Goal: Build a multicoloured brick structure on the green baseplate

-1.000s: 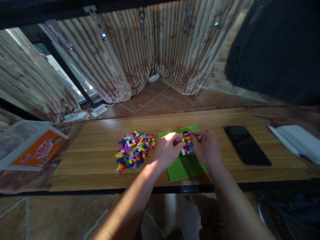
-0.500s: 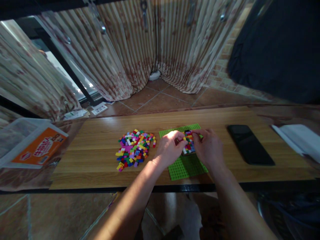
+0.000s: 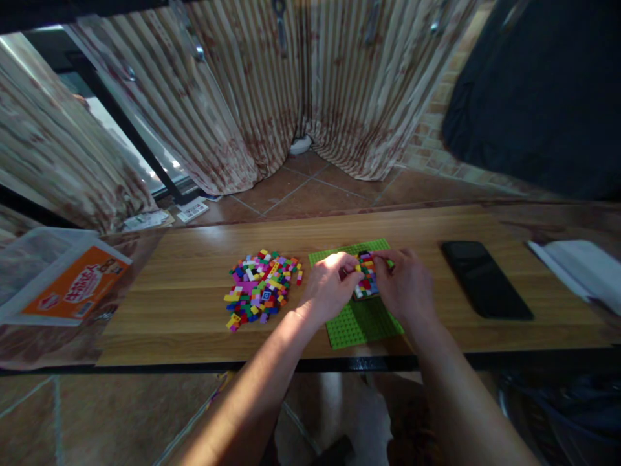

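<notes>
On the green baseplate (image 3: 356, 329) — a brick block (image 3: 367, 279), brightly multicoloured.

Before you, a small multicoloured brick block (image 3: 368, 279), with white at its near edge and dark at its far end, sits over the far half of a studded green baseplate (image 3: 345, 328); you cannot tell whether it touches the studs. The baseplate lies flat, slightly right of the middle, partly shaded.

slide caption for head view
Left hand and right hand flank a multicolored brick block over a green baseplate, loose bricks nearby.
</notes>
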`<state>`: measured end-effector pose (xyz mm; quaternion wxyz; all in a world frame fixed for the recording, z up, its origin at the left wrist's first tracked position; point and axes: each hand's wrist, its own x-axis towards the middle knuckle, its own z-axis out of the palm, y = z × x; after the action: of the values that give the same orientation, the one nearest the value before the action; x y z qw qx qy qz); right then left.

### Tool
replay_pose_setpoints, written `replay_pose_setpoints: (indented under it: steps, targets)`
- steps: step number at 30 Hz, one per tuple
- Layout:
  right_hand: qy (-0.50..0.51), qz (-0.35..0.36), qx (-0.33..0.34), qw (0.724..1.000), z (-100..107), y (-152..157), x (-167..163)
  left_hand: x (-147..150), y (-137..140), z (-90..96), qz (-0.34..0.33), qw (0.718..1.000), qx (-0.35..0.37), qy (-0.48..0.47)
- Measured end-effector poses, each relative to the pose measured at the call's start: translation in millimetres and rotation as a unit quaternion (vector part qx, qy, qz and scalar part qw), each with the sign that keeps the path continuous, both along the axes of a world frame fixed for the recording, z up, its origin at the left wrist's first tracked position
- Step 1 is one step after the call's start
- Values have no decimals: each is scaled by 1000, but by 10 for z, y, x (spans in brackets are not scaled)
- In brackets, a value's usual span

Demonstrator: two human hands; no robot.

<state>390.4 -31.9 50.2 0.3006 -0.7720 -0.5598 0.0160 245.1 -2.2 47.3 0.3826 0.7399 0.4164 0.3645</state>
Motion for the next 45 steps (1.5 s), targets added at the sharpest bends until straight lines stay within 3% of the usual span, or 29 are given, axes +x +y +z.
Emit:
replay_pose_setpoints:
  steps: [10,21,30,40,45]
  targets:
    - [13,6,2,1000,4,-2,7,-19,-4,44,-1,1000,-7,24]
    - [51,-2,-10,999,18,7,21,-52,-42,75,14,993,36,108]
    - [52,1,3,999,7,11,33,-20,1,46,50,995,11,87]
    - [122,-15,25,992,-18,21,-17,-30,12,44,50,995,-2,81]
    - [106,3,20,994,-84,44,-85,-24,14,83,38,994,-10,100]
